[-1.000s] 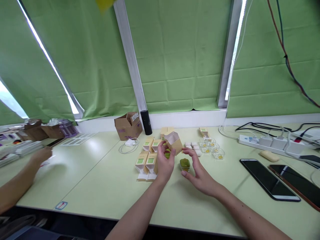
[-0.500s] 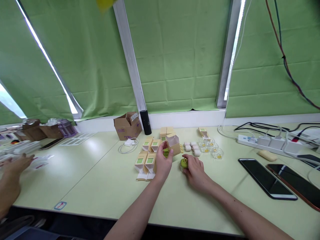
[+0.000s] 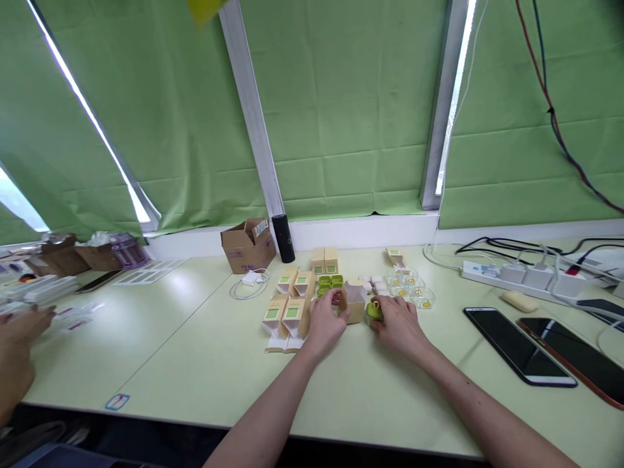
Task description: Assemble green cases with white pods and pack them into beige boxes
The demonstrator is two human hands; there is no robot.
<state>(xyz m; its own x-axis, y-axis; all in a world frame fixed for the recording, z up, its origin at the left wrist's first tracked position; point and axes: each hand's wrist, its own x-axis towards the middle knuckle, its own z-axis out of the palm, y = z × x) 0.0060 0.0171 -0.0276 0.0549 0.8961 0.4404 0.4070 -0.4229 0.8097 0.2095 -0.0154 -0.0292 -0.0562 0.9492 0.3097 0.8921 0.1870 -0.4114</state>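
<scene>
Here, at the far left edge, another person's hand (image 3: 19, 328) is seen resting on the table (image 3: 195, 344) among papers, well apart from the work in the middle. Further along, a cardboard carton (image 3: 246, 246) and a black cylinder (image 3: 283, 238) are set against the window ledge, with a white cable (image 3: 251, 281) coiled just in front of them. A cluster of labelled boxes (image 3: 287, 312) is stood near the centre, and just beside it the left hand (image 3: 326, 322) is curled around the side of a small open box (image 3: 354, 302), which is kept on the table. Touching that box on its right side, a green piece (image 3: 374, 311) is pinched in the fingertips of the right hand (image 3: 400, 325); how much of it is hidden by the fingers cannot be told. The two hands are thus brought close together, with only the box between them. For this step, the box is judged best kept steady and its mouth held clear of the flaps, while the green piece is kept square to the opening and gripped lightly so that it is not squashed. Behind, clear cups (image 3: 412, 286) are grouped, and at the far right a power strip (image 3: 526, 276) and two phones (image 3: 519, 344) are laid flat.
</scene>
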